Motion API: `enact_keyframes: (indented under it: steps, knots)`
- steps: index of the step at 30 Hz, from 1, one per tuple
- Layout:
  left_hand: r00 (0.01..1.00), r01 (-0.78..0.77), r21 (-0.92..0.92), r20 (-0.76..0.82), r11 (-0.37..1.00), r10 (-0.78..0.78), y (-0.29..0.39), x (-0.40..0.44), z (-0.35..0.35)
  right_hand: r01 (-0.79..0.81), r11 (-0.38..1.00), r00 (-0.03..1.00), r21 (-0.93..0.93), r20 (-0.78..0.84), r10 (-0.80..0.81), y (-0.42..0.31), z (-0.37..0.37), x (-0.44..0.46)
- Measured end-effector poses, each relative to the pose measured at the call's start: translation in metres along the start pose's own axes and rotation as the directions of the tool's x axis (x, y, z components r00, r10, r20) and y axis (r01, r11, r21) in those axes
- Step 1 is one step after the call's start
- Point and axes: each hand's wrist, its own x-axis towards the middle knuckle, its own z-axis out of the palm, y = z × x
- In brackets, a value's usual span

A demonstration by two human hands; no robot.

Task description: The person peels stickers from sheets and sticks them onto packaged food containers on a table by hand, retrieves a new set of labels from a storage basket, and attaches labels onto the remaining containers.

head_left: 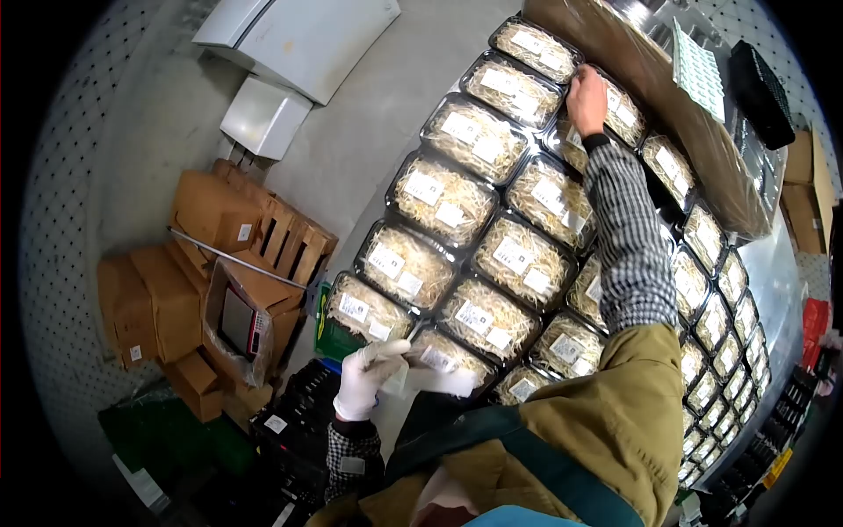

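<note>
Rows of black trays of pale sprouts (443,198), film-topped with white labels, cover the metal table. My right hand (587,101), bare, reaches to the far rows; its fingers bend down at the edge of a tray (617,105), and whether they grip it is hidden. My left hand (369,378), in a white glove, is closed on a thin whitish piece (443,382) that hangs over the nearest trays. What this piece is cannot be made out.
A large cardboard box lined with plastic (702,149) stands along the table's far side. Cardboard boxes (158,299) and a wooden pallet (290,237) lie at the left. Black crates (299,422) stand near my left arm.
</note>
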Motion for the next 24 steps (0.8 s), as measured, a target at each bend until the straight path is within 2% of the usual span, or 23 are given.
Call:
enact_keyframes:
  steps: [1,2,3,5,6,7,8,11,12,13,15,16,17,18,20,21,23,24]
  knots:
    - [0.999,0.01,0.029,0.031,1.0,-0.01,0.007,-0.005,0.0,-0.128,0.982,0.984,0.138,0.142,0.109,-0.009,-0.02,-0.023]
    - [0.984,-0.163,0.18,0.094,0.97,0.148,-0.003,-0.005,-0.008,-0.254,0.934,0.951,0.252,0.241,0.194,-0.028,-0.049,-0.049]
    - [0.944,-0.324,0.319,0.172,0.891,0.282,-0.014,-0.006,-0.019,-0.263,0.925,0.938,0.275,0.296,0.179,-0.041,-0.072,-0.08]
    - [0.993,-0.112,0.23,0.057,0.967,0.101,-0.009,-0.027,-0.019,-0.414,0.858,0.831,0.304,0.512,0.219,-0.07,-0.135,-0.141]
    - [0.994,-0.11,0.15,0.01,0.983,0.11,-0.018,-0.035,-0.022,-0.444,0.837,0.808,0.32,0.545,0.221,-0.089,-0.169,-0.168]
    - [0.992,-0.118,0.067,-0.042,0.991,0.121,-0.034,-0.043,-0.026,-0.458,0.85,0.795,0.261,0.549,0.26,-0.1,-0.198,-0.197]
    - [0.992,-0.086,0.08,-0.083,0.993,0.092,-0.051,-0.049,-0.036,-0.51,0.786,0.781,0.35,0.571,0.252,-0.109,-0.224,-0.221]
    - [0.99,0.021,0.152,-0.144,0.988,0.001,-0.141,-0.059,-0.078,-0.59,0.771,0.737,0.24,0.552,0.391,-0.142,-0.307,-0.284]
    - [0.982,0.024,0.095,-0.19,0.995,-0.006,-0.148,-0.064,-0.073,-0.656,0.739,0.666,0.155,0.58,0.469,-0.148,-0.331,-0.305]
    - [0.98,0.023,-0.013,-0.197,1.0,-0.025,-0.172,-0.063,-0.074,-0.685,0.706,0.665,0.18,0.552,0.504,-0.142,-0.346,-0.334]
    - [0.98,0.064,-0.086,-0.182,0.994,-0.079,-0.206,-0.059,-0.069,-0.715,0.656,0.659,0.243,0.548,0.515,-0.159,-0.382,-0.369]
    - [0.975,0.037,0.342,-0.217,0.939,0.041,-0.219,-0.053,-0.07,-0.752,0.618,0.622,0.23,0.557,0.55,-0.169,-0.398,-0.384]
    - [0.965,0.024,0.708,-0.202,0.706,0.17,-0.228,-0.049,-0.069,-0.788,0.576,0.583,0.218,0.565,0.583,-0.179,-0.413,-0.397]
    - [0.941,-0.076,0.656,-0.202,0.751,0.271,-0.225,-0.053,-0.063,-0.763,0.603,0.619,0.233,0.536,0.574,-0.184,-0.422,-0.411]
    - [0.915,-0.212,0.324,-0.264,0.922,0.304,-0.285,-0.01,-0.063,-0.774,0.597,0.602,0.211,0.537,0.591,-0.196,-0.444,-0.433]
    - [0.868,-0.309,0.336,-0.283,0.89,0.408,-0.268,-0.007,-0.049,-0.785,0.579,0.591,0.22,0.546,0.594,-0.202,-0.454,-0.441]
    - [0.878,-0.163,0.199,-0.417,0.966,0.234,-0.251,0.014,-0.034,-0.832,0.524,0.526,0.183,0.559,0.641,-0.21,-0.47,-0.46]
    - [0.832,-0.14,0.103,-0.526,0.985,0.173,-0.282,0.048,-0.026,-0.824,0.53,0.543,0.199,0.546,0.638,-0.211,-0.474,-0.472]
